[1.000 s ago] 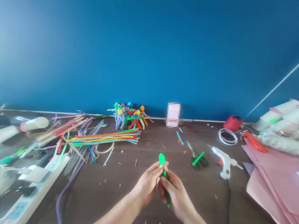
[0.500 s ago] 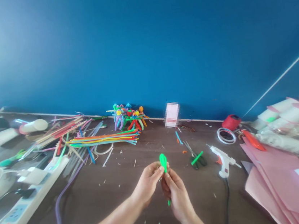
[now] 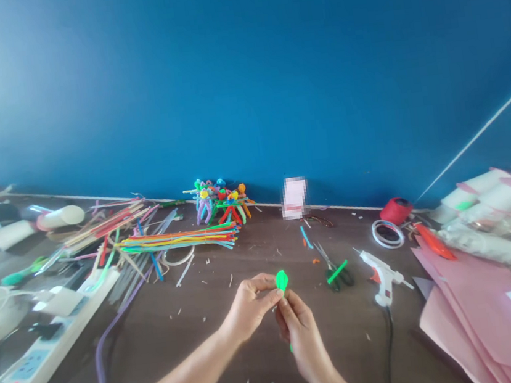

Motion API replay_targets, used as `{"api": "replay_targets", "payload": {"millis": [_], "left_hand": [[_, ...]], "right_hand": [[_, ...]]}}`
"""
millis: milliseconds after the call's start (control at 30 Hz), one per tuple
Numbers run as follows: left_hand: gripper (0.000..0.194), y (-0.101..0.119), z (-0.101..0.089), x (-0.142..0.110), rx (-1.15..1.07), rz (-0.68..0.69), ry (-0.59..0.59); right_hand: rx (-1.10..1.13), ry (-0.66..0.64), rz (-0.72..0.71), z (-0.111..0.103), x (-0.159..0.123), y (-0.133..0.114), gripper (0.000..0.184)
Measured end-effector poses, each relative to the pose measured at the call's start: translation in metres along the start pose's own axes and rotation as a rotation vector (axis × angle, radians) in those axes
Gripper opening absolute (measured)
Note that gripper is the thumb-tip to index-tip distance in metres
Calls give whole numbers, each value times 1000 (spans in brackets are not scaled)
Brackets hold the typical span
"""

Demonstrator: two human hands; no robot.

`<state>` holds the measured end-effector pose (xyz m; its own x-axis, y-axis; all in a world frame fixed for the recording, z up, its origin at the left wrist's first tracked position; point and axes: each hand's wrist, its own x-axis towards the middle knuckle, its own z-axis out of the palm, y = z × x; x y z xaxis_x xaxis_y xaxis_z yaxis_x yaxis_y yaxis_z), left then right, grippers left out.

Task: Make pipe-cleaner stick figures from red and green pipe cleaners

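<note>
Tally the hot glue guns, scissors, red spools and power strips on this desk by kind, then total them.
Hot glue guns: 1
Scissors: 1
Red spools: 1
Power strips: 1
Total: 4

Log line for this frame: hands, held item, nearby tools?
left hand: pinching green pipe-cleaner loop | right hand: pinching same loop | nearby: scissors, glue gun

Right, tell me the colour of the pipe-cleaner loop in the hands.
The pipe-cleaner loop is neon green, shown best in the head view, above the right hand.
</note>
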<state>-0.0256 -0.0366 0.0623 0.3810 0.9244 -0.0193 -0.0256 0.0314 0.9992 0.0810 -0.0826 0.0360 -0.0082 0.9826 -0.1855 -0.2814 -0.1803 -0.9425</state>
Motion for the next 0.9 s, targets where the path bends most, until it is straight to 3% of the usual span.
{"api": "replay_targets", "payload": {"millis": [200,367,600,900], "left_hand": [[24,8,0,2,91,48,-47],[25,6,0,4,-9,9,-134],[19,8,-2,5,-225,-48,-168],[23,9,-3,6,-201,-36,-160]], "right_hand": [[-35,2,32,2,-2,-12,33],[-76,-19,6,0,-3,-15,31],[-79,-69,7,-4,-1,-11,32],[-79,-105,24,-4,0,-11,32]]}}
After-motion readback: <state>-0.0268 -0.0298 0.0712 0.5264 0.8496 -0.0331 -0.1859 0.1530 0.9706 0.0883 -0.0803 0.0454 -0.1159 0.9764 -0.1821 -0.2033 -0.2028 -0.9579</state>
